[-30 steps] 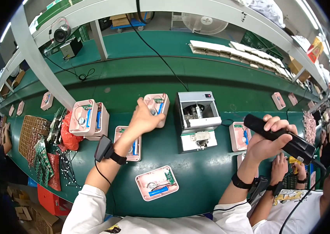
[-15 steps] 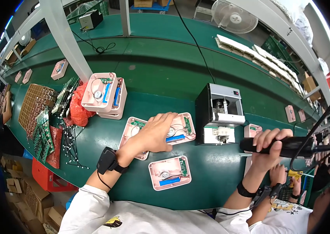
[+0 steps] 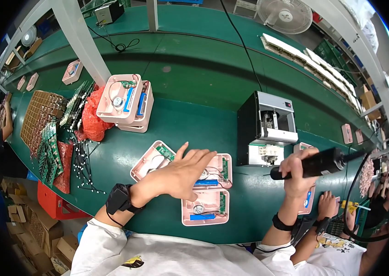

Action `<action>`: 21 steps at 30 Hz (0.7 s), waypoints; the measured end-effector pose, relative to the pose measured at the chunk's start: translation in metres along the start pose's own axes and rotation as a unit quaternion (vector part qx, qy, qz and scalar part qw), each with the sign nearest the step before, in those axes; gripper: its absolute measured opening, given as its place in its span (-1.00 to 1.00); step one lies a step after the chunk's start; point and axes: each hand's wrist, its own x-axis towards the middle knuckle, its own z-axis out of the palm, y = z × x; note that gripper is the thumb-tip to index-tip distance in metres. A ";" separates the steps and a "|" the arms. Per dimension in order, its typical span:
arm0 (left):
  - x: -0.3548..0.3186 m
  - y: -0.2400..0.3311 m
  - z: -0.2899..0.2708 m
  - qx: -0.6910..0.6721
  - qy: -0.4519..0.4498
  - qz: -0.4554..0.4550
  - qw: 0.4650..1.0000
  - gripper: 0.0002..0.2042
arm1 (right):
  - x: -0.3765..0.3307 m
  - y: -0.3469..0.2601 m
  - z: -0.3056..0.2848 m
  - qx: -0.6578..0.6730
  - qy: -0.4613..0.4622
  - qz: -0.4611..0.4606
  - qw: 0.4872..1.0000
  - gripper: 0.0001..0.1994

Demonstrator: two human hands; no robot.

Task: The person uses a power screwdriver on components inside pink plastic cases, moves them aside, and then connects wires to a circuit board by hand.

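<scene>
A: L hand [image 3: 183, 174] flat, fingers spread, holding nothing, hovering over middle pink shell [image 3: 212, 171]; two more shells touch it.

B: R hand [image 3: 298, 172] wrapped round black driver [image 3: 311, 163], tip toward shells.

A: Risk: palm snags loose wires, shifts board; driver slips.

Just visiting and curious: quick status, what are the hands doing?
Left hand open, hovering over pink tray. Right hand gripping black electric screwdriver. Second pink tray nearest. Nothing blocking.
</scene>
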 end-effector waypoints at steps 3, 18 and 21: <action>0.004 0.009 0.007 0.019 -0.004 0.009 1.000 0.09 | 0.004 -0.015 -0.015 0.110 -0.017 -0.117 0.987 -0.78; 0.019 0.028 0.031 -0.004 0.006 0.033 0.999 0.10 | -0.018 -0.015 0.014 0.175 -0.029 -0.068 0.982 -0.70; 0.018 0.030 0.027 0.001 0.000 0.023 1.000 0.09 | -0.025 -0.009 0.032 0.182 -0.033 -0.080 0.979 -0.68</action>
